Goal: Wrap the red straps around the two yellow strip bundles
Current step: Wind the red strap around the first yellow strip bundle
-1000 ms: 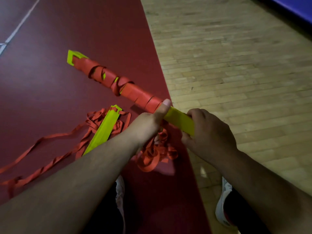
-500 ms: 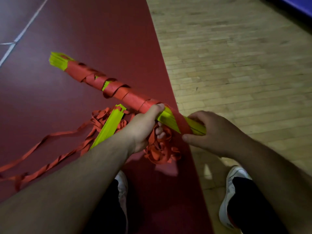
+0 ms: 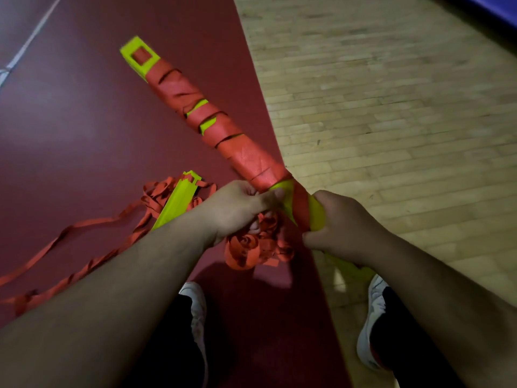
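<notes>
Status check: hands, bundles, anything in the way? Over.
Left hand pinches strap; right hand grips first bundle, mostly wrapped. Second bundle lies unwrapped on mat. Strap tangle hangs beneath hands.

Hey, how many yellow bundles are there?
2. One bundle, mostly wrapped in strap, is gripped by the right hand, with the left hand holding strap against it; the other bundle lies on the mat among loose strap.

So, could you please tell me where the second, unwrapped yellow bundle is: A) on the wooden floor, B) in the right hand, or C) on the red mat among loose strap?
C: the unwrapped bundle lies on the mat, with loose strap piled around it.
</notes>
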